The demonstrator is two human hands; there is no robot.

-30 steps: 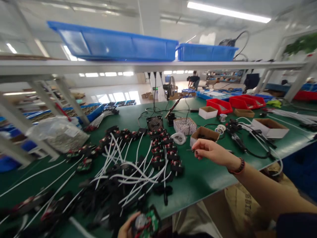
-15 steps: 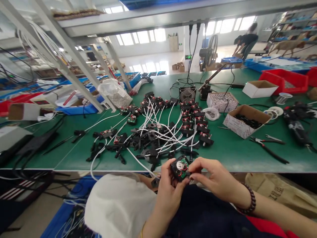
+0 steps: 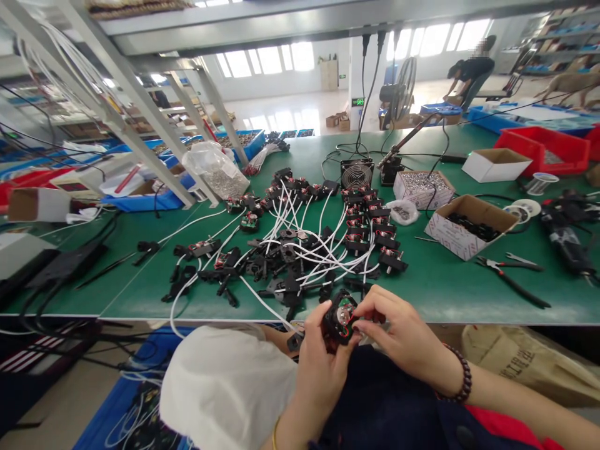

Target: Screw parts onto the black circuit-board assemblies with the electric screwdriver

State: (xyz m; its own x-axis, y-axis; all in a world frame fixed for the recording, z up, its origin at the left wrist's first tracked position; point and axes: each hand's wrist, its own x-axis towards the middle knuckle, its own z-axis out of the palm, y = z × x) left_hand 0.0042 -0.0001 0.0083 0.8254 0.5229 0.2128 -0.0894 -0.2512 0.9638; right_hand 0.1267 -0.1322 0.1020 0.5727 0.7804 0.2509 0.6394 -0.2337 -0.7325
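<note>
**Fingers grasp module at near worktop edge**

Fingers of the left hand point(image 3: 323, 365) grip the small black module point(image 3: 340, 319); right hand point(image 3: 398, 337) fingertips pinch its top. Since half a second ago the module has tilted toward the wearer, suggesting fitting in progress. It sits just off the worktop point(image 3: 435, 287) near edge; the wired units point(image 3: 304, 250) crowd behind, open room right.

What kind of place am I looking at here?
Most likely an electronics assembly workshop: a long green workbench strewn with black modules on white leads, a soldering iron on its stand, and both hands holding a small round green circuit board.
</note>
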